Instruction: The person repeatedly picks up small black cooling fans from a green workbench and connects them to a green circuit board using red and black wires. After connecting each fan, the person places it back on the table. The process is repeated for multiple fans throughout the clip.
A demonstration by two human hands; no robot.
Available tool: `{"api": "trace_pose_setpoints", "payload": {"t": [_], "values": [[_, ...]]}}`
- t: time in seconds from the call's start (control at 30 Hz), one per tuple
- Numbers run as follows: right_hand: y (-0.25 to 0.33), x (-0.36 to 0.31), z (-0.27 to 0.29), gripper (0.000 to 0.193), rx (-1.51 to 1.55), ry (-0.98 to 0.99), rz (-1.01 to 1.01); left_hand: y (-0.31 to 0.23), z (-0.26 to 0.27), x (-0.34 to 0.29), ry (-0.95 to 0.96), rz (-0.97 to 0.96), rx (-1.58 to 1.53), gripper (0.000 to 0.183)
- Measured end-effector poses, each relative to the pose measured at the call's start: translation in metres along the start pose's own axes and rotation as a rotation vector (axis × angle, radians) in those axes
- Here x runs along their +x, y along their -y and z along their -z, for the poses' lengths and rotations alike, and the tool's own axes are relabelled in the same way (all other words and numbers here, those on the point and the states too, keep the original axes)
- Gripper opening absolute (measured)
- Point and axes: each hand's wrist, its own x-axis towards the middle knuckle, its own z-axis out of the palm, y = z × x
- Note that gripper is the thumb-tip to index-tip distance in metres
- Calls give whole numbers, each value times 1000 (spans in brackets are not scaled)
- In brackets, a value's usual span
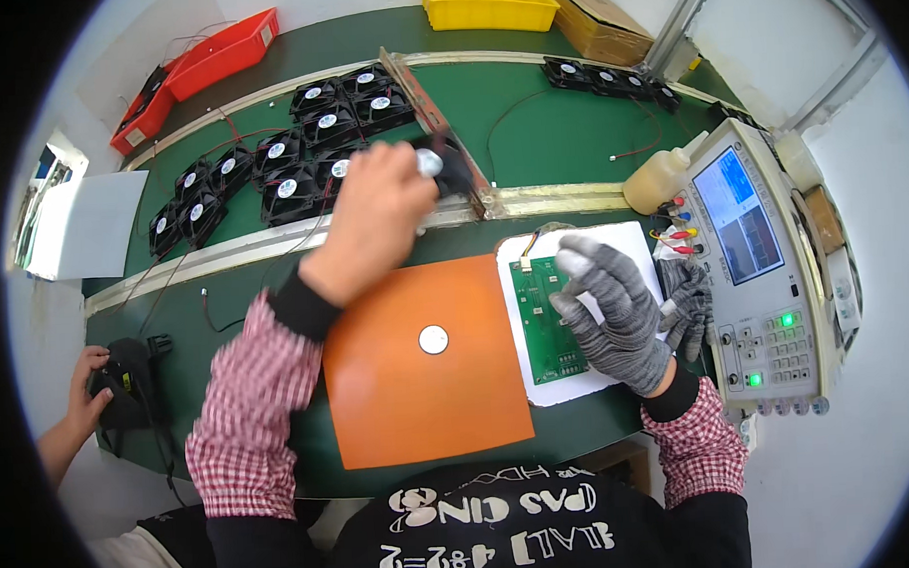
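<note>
**Fan in the left hand, circuit board under the right**

The black fan (pixel 448 167) sat at the far edge of the near table strip, against the slanted metal divider (pixel 439 119). The left hand (pixel 372 222) was wrapped over it, fingers clenched on its body, so only a corner and the round silver hub label showed. The hub seemed to face up and toward the person; the fan is a flat square, so no long axis could be told under the hand. Judging from that, the step in hand was picking one fan from the batch — the next move would call for lifting it clear of its trailing wires and bringing it toward the board.

The green circuit board (pixel 548 321) lay on a white pad (pixel 623 240), its long axis running away from the person, a small connector at the far end. The gloved right hand (pixel 616 313) rested on it, fingers spread and loose — grasping nothing.

Left of the board lay an orange mat (pixel 427 360). More fans (pixel 300 154) stood in rows beyond; a test instrument (pixel 764 273) stood at the right. Another person's hand (pixel 88 387) held a dark object at far left.
</note>
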Motion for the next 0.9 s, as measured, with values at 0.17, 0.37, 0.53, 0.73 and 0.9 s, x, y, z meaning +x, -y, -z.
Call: {"api": "trace_pose_setpoints", "payload": {"t": [0.17, 0.37, 0.53, 0.73, 0.9], "values": [[12, 8, -9, 71, 244, 194, 151, -78, 41, -89, -150, -575, -288, 13], [-8, 10, 14, 32, -231, 173, 28, -7, 70, -126, -293, 281, -128, 11], [-25, -2, 11, 16, 277, 187, -394, -52, 63, -103, -260, 114, -5, 13], [-41, -16, 0, 17, 379, 160, -368, -97, 68, -87, 195, 123, -270, 45], [-37, -16, -4, 16, 435, 174, -447, -99, 49, -73, 202, 217, -335, 98]]}}
